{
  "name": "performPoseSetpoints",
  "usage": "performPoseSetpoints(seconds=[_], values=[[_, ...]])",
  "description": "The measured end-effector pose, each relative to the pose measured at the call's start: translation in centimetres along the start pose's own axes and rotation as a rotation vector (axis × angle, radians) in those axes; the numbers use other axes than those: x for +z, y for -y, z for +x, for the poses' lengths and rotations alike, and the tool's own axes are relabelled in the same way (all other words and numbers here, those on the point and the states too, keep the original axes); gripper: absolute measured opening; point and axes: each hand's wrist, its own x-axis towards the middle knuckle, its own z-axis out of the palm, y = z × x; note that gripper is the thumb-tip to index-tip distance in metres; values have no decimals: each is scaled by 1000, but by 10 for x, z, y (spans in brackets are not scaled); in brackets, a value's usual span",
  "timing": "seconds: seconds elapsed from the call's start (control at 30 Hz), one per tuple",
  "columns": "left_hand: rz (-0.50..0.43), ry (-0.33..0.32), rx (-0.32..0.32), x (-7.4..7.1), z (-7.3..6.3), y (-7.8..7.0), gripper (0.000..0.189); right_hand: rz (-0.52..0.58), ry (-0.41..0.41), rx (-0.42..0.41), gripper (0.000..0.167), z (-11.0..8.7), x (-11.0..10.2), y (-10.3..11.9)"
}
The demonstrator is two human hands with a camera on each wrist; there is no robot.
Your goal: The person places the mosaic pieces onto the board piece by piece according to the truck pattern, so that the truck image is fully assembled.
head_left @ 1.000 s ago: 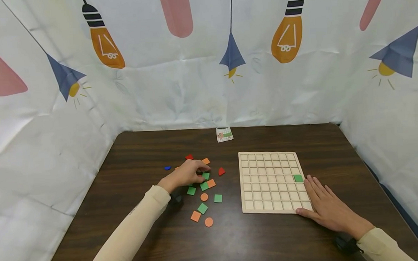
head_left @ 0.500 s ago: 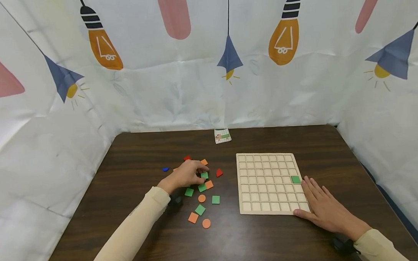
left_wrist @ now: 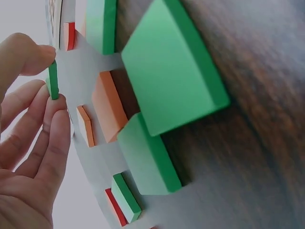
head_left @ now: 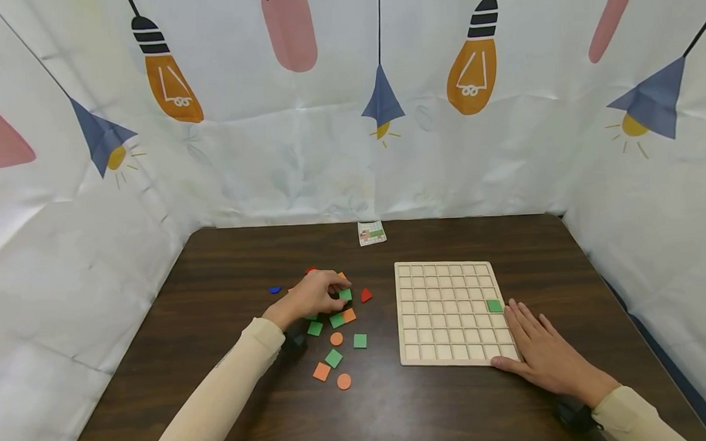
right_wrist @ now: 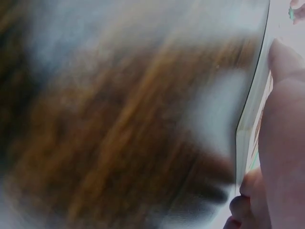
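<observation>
Pinching a green tile point(left_wrist: 54, 81), perhaps lifted, my left hand point(head_left: 311, 295) lingers left of the board point(head_left: 447, 306), nothing added; right fingers point(head_left: 526, 318) straight

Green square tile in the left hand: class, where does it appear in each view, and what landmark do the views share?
Head: green square tile, below centre.
Left wrist: green square tile, upper left.
Right wrist: green square tile, top right corner, tiny.
Shared landmark: the left hand pinching it.
</observation>
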Motion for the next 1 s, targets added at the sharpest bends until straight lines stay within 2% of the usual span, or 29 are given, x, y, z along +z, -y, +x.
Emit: performPoseSetpoints(seconds=[0.43,0.77,1.0], values=[[1,-20,28,5,9,-7,35,8,25,12,106,-3,-1,-5],[-24,-26,42,9,15,-18,36,16,31,1,105,-4,-3,-7],[-34,-9,48,14,23,-25,37,-3,17,-10,106,0,-2,-7]])
